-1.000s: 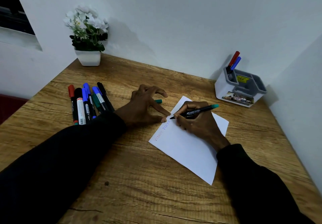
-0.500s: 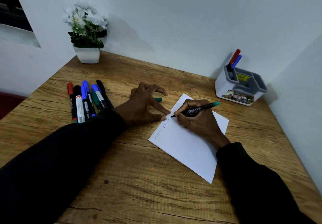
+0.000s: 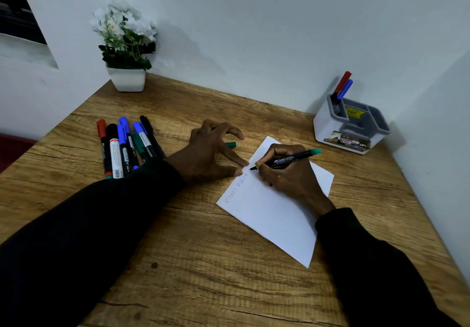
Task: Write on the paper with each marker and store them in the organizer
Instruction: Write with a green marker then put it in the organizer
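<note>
A white sheet of paper (image 3: 274,215) lies on the wooden desk, with a red word and a blue word along its left edge. My right hand (image 3: 287,174) grips a black marker with a green end (image 3: 292,159), its tip touching the paper's upper left edge. My left hand (image 3: 211,154) rests with spread fingertips pressing the paper's edge. A green cap (image 3: 231,144) lies just beyond its fingers. Several markers (image 3: 127,146) lie in a row to the left. The white and grey organizer (image 3: 338,128) at the back right holds a red marker (image 3: 343,82) and a blue marker (image 3: 345,89).
A white pot of white flowers (image 3: 126,77) stands at the back left corner. Walls close the desk (image 3: 203,263) at the back and on the right. The desk's left edge drops off beside the row of markers.
The pen tip has shifted slightly to the right along the paper's edge. The view has tilted a little. My left hand has stayed where it was.
</note>
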